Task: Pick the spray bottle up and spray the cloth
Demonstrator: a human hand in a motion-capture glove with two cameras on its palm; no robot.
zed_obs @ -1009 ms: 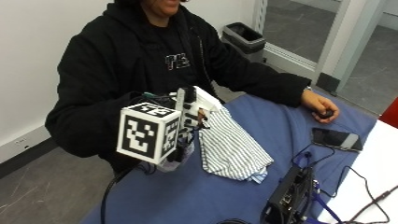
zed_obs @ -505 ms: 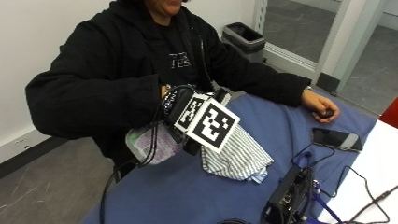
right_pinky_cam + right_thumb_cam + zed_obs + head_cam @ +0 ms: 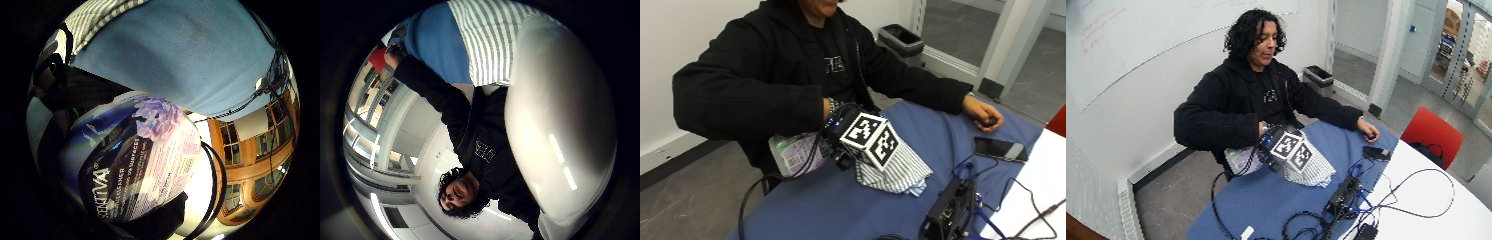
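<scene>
Holding the spray bottle (image 3: 794,155) up off the counter (image 3: 840,210), the gloved right hand (image 3: 840,131) has its fingers wrapped around it, though the grip itself is mostly hidden from the outside view. The bottle sits out past the counter's near edge, lying roughly sideways, with its purple flower label (image 3: 150,170) filling the little finger side palm view. The striped cloth (image 3: 896,167) lies bunched on the blue counter just beside that hand. The bare left hand (image 3: 983,112) rests on the far end of the counter, near a black phone (image 3: 999,149).
</scene>
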